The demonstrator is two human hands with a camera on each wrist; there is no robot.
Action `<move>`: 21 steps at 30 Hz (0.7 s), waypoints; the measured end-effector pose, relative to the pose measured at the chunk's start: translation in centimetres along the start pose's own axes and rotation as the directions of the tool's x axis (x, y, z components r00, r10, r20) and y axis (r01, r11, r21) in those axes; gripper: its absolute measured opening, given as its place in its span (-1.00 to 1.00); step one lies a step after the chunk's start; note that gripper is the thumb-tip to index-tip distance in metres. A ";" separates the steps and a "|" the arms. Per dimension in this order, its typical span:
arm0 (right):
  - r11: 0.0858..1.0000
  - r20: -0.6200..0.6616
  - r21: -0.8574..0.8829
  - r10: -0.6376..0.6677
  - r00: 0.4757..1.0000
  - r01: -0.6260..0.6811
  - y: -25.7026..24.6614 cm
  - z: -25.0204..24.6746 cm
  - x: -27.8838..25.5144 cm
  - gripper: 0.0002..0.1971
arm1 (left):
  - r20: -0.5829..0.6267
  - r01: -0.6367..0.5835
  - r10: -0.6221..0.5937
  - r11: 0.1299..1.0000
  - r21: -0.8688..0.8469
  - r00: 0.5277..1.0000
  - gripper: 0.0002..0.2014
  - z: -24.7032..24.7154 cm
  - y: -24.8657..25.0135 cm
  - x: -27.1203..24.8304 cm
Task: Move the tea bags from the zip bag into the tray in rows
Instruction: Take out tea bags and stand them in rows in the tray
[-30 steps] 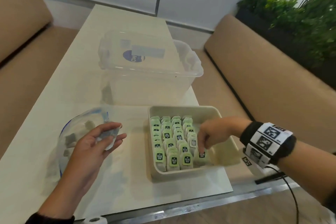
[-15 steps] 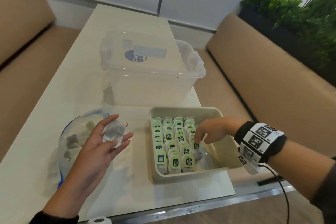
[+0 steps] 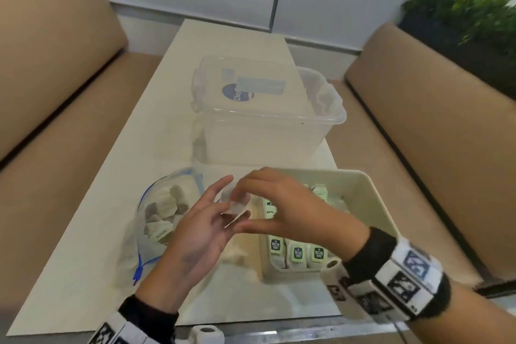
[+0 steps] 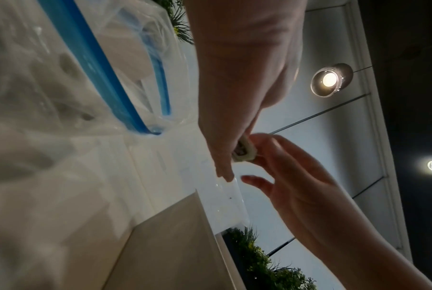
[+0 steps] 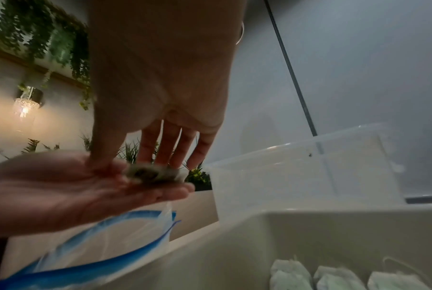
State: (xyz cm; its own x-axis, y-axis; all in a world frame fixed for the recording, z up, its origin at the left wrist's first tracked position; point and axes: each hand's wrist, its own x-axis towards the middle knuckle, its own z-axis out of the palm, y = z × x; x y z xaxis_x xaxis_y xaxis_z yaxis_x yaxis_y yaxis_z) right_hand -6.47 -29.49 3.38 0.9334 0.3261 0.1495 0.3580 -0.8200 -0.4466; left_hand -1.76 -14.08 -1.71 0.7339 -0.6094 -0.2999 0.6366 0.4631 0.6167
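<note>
A tea bag point(image 3: 234, 211) lies on the straight fingers of my left hand point(image 3: 223, 204), which is held palm up between the zip bag and the tray. My right hand point(image 3: 243, 204) reaches across from the right and pinches this tea bag point(image 5: 153, 173) between thumb and fingers. The clear zip bag point(image 3: 162, 212) with a blue seal lies open on the table at the left, with several tea bags inside. The beige tray point(image 3: 371, 193) stands to the right, holding rows of tea bags with green tags point(image 3: 297, 253). My right arm hides part of these rows.
A large clear plastic storage box point(image 3: 265, 120) with its lid on stands just behind the tray and the bag. Tan benches point(image 3: 432, 148) run along both sides of the narrow table. Green plants point(image 3: 469, 8) stand at the back right.
My right hand has left the tray and moved left to the tea bag on my left hand, taking hold of it. The left hand has shifted right toward the tray.
</note>
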 end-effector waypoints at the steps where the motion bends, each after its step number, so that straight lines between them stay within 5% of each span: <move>1: 1.000 -0.023 -0.014 0.009 1.000 -0.009 -0.4 0.8 0.4 -0.67 | 0.002 0.005 -0.005 1.000 -0.004 1.000 -0.60 0.0 0.1 -0.1; 8: 0.991 -0.185 0.068 0.127 0.975 -0.116 -0.8 0.2 1.6 -0.85 | 0.055 0.047 -0.051 0.996 0.075 0.997 -0.41 -0.4 1.0 -0.8; 14: 0.940 -0.177 0.292 0.236 0.955 -0.178 -2.8 -3.9 2.2 -0.89 | 0.158 -0.161 0.115 0.935 0.316 0.981 -0.40 -0.2 0.5 -1.3; 21: 0.918 -0.220 0.365 0.247 0.944 -0.155 -3.6 -5.5 2.6 -0.85 | 0.142 -0.330 0.303 0.909 0.254 0.942 -0.77 1.7 0.6 -1.2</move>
State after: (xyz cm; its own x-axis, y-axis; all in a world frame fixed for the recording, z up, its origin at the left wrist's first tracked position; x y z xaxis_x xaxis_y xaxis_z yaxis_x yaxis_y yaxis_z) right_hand -5.16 -28.26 10.20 0.9744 0.0015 0.2249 0.1752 -0.6316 -0.7552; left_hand -2.64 -14.13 0.27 0.8509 -0.5254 0.0072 0.2763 0.4590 0.8444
